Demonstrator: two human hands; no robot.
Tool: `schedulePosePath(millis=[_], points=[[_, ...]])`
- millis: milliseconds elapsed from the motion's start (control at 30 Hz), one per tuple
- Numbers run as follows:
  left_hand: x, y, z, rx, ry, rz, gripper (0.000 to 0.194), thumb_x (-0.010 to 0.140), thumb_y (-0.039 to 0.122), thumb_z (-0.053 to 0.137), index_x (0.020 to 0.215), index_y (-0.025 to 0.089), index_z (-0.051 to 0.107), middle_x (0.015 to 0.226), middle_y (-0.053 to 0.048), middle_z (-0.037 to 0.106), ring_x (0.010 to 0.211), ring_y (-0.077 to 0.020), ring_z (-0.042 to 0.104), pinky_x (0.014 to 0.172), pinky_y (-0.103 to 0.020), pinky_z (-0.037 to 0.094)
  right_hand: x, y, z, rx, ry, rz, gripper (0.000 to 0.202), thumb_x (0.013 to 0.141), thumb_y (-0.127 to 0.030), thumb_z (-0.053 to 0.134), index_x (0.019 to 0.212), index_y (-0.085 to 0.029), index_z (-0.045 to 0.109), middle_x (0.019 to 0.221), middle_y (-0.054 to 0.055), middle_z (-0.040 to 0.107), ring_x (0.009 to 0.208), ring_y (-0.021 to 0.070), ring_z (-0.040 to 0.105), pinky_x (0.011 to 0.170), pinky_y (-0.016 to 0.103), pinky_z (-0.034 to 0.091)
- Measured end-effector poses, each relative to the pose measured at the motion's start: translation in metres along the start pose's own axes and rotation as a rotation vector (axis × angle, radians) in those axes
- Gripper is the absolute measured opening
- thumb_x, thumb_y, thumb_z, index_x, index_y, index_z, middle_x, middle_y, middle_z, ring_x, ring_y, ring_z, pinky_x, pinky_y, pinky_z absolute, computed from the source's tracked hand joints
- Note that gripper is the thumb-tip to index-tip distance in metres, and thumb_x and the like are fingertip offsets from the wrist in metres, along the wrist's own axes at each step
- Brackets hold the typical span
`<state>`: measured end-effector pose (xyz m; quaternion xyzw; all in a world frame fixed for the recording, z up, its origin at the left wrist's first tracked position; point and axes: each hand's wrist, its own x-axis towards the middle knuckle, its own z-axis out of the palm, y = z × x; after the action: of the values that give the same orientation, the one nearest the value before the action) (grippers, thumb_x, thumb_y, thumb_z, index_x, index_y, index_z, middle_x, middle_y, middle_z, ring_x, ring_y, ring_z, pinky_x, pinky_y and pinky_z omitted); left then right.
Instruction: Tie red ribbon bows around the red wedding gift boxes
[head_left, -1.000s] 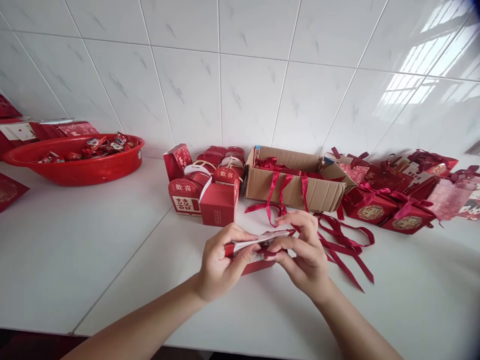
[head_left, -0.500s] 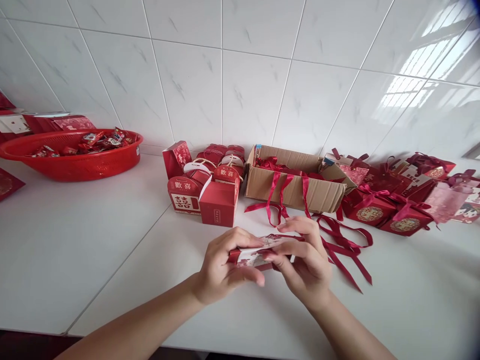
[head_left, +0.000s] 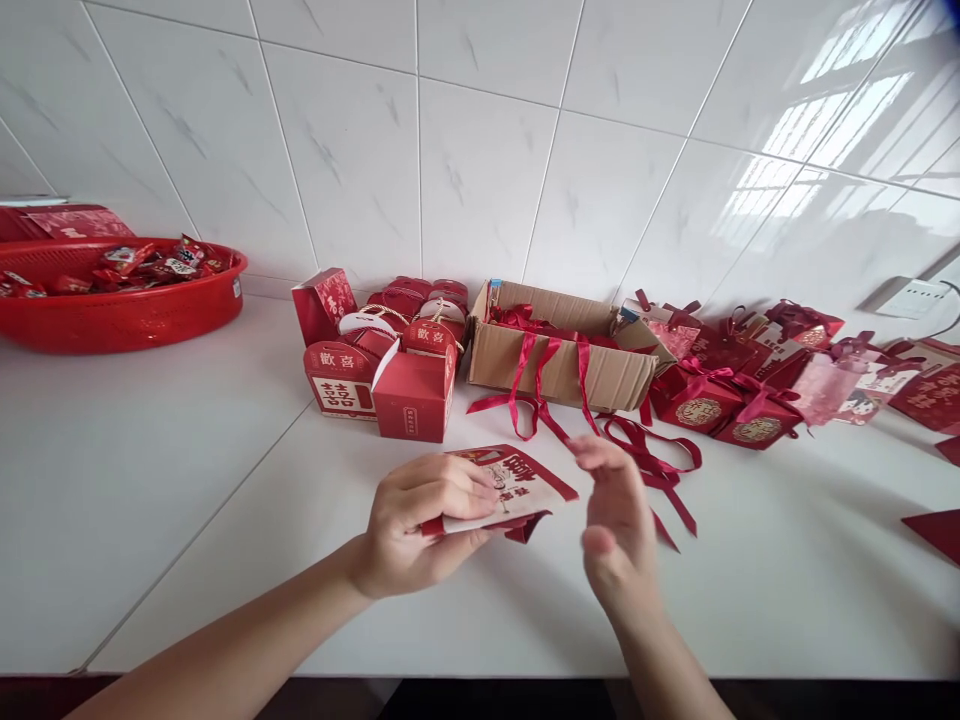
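- The red and white folded card (head_left: pixel 521 487) is over the near middle part of the white table (head_left: pixel 247 590). It is tilted, with gold and dark red marks on its top side.
- The left hand (head_left: pixel 433 515) pinches the card at its left end, with fingers on top and the thumb underneath.
- The right hand (head_left: pixel 619 525) is just beside the card, on its right. It holds nothing, and its thumb is spread away from its fingers. It looks a bit blurry.
- Loose red ribbons (head_left: pixel 677 467) lie on the table, behind the right hand and to its right.
- Behind the card is a brown cardboard box (head_left: pixel 559 372). More red ribbon is in it, and some strips hang down its front.
- Just left of that box is a bunch of little red boxes (head_left: pixel 414 398). Some have gold string handles.
- On its other side sit red boxes with bows (head_left: pixel 697 405), close together. Two in front have round gold pictures.
- Far to the left is a red basin (head_left: pixel 180 318) with wrapped sweets (head_left: pixel 154 268) in it.
- A shiny tile wall (head_left: pixel 487 170) stands behind everything.
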<state>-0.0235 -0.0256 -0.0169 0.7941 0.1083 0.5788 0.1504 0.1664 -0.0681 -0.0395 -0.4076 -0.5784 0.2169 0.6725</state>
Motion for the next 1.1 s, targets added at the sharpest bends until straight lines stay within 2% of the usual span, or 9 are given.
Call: schedulePosePath(millis=[67, 133, 200, 300, 500, 700, 833, 1000, 1100], points=[[-0.002, -0.001, 0.001, 0.007, 0.019, -0.021, 0.024, 0.067, 0.006, 0.074, 0.082, 0.021, 0.065, 0.072, -0.003, 0.073, 0.074, -0.0224, 0.071, 0.07, -0.037, 0.061, -0.014, 0.001, -0.007, -0.047, 0.055, 0.152, 0.033, 0.085, -0.056, 0.052, 0.086, -0.023, 0.058, 0.087, 0.005, 0.059, 0.086, 0.0191, 0.057, 0.08, 0.032, 0.047], [-0.002, -0.002, 0.002, 0.007, 0.023, -0.033, 0.023, 0.067, 0.005, 0.074, 0.082, 0.021, 0.064, 0.072, -0.003, 0.072, 0.074, -0.022, 0.071, 0.07, -0.038, 0.061, -0.027, -0.001, -0.009, -0.045, -0.063, 0.379, 0.036, 0.091, -0.05, 0.043, 0.079, -0.021, 0.061, 0.078, 0.005, 0.062, 0.074, 0.0176, 0.059, 0.069, 0.03, 0.049], [-0.001, -0.002, 0.003, -0.006, 0.026, 0.002, 0.022, 0.067, 0.005, 0.073, 0.081, 0.019, 0.063, 0.071, -0.003, 0.071, 0.072, -0.0212, 0.07, 0.069, -0.037, 0.061, -0.037, -0.003, -0.005, 0.025, -0.178, 0.536, 0.041, 0.09, -0.052, 0.043, 0.082, -0.018, 0.064, 0.081, 0.008, 0.066, 0.073, 0.0188, 0.062, 0.066, 0.031, 0.05], [0.001, -0.003, 0.003, -0.022, 0.03, 0.064, 0.021, 0.067, 0.004, 0.073, 0.08, 0.017, 0.062, 0.069, -0.003, 0.07, 0.07, -0.0205, 0.07, 0.066, -0.035, 0.061, -0.045, -0.008, 0.009, 0.177, -0.143, 0.621, 0.031, 0.084, -0.047, 0.059, 0.092, -0.018, 0.064, 0.09, 0.008, 0.068, 0.083, 0.0195, 0.064, 0.074, 0.032, 0.052], [0.002, -0.002, 0.003, -0.011, 0.025, 0.078, 0.019, 0.07, 0.007, 0.073, 0.081, 0.018, 0.062, 0.068, -0.003, 0.069, 0.07, -0.0201, 0.069, 0.065, -0.034, 0.061, -0.052, -0.012, 0.029, 0.338, 0.118, 0.557, 0.017, 0.079, -0.033, 0.069, 0.082, -0.02, 0.059, 0.077, 0.001, 0.066, 0.074, 0.0129, 0.063, 0.07, 0.026, 0.052], [0.001, -0.001, 0.005, -0.03, 0.017, 0.096, 0.018, 0.07, 0.008, 0.073, 0.08, 0.017, 0.061, 0.072, -0.004, 0.07, 0.069, -0.0195, 0.07, 0.065, -0.034, 0.061, -0.057, -0.017, 0.027, 0.162, 0.436, 0.229, 0.011, 0.08, -0.024, 0.068, 0.09, -0.02, 0.064, 0.076, 0.001, 0.067, 0.068, 0.0125, 0.064, 0.062, 0.023, 0.052], [0.0, 0.0, 0.007, -0.034, 0.044, 0.071, 0.022, 0.065, 0.007, 0.077, 0.079, 0.016, 0.062, 0.071, -0.005, 0.07, 0.069, -0.0196, 0.069, 0.068, -0.035, 0.06, -0.05, -0.031, 0.027, 0.092, 0.465, 0.116, 0.01, 0.082, -0.02, 0.066, 0.092, -0.02, 0.064, 0.083, 0.003, 0.068, 0.072, 0.0129, 0.064, 0.061, 0.023, 0.052], [-0.002, -0.001, 0.007, -0.078, 0.087, 0.02, 0.021, 0.063, 0.006, 0.076, 0.077, 0.014, 0.062, 0.069, -0.006, 0.07, 0.069, -0.0204, 0.069, 0.068, -0.034, 0.06, -0.049, -0.041, 0.024, 0.202, 0.412, 0.192, 0.009, 0.082, -0.021, 0.066, 0.089, -0.02, 0.061, 0.082, 0.004, 0.07, 0.068, 0.0137, 0.065, 0.056, 0.023, 0.051], [-0.002, -0.002, 0.007, -0.098, 0.099, 0.018, 0.021, 0.062, 0.005, 0.075, 0.076, 0.014, 0.062, 0.068, -0.005, 0.069, 0.068, -0.0199, 0.069, 0.068, -0.034, 0.059, -0.052, -0.04, 0.022, 0.26, 0.464, 0.166, 0.014, 0.077, -0.02, 0.071, 0.086, -0.02, 0.061, 0.077, 0.001, 0.068, 0.064, 0.0124, 0.063, 0.054, 0.023, 0.05]])
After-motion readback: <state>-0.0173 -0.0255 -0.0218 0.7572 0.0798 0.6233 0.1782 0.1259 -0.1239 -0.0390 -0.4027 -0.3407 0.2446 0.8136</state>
